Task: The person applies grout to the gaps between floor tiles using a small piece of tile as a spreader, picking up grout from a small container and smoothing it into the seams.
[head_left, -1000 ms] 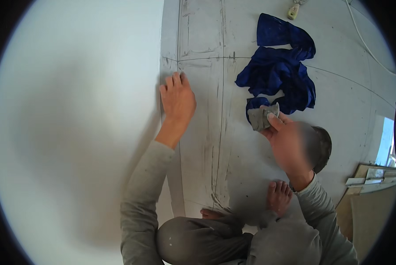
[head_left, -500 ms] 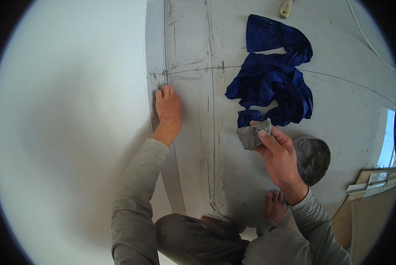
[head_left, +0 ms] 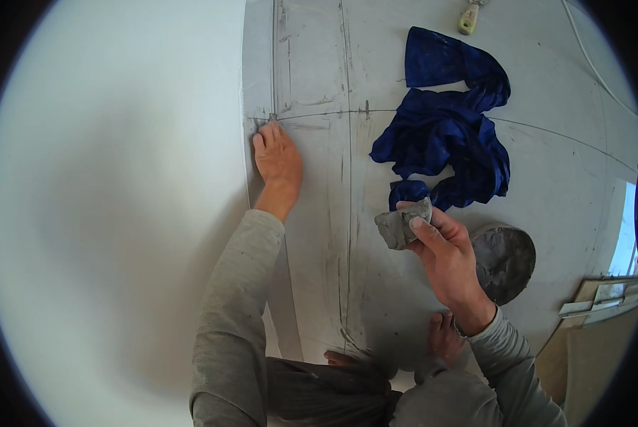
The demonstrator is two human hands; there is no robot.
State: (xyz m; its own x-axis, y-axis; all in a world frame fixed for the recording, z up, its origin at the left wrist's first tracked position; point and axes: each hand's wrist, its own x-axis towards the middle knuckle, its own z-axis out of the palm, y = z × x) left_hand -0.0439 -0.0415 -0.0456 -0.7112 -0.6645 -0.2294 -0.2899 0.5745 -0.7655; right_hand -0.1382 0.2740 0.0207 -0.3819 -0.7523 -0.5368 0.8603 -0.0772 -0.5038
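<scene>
My left hand (head_left: 278,160) is against the grey floor along the white wall (head_left: 141,178), its fingers bent and bunched at a junction of dark joint lines (head_left: 275,118); whatever they may hold is hidden. My right hand (head_left: 443,256) grips a small flat piece (head_left: 394,229) loaded with rough grey paste, thumb on top and fingers behind. Beside that hand sits a round bowl (head_left: 508,263) of grey paste, partly behind it. A crumpled dark blue cloth (head_left: 454,142) lies on the floor just beyond the held piece.
A tool with a pale yellow handle (head_left: 467,21) lies at the top, a white cable (head_left: 593,64) at the upper right. Boards (head_left: 597,327) are stacked at the lower right. My bare right foot (head_left: 447,341) and bent legs fill the bottom middle.
My left fingers have moved up to the junction of joint lines and drawn together. My right hand has shifted left, uncovering more of the bowl. The view has shifted slightly.
</scene>
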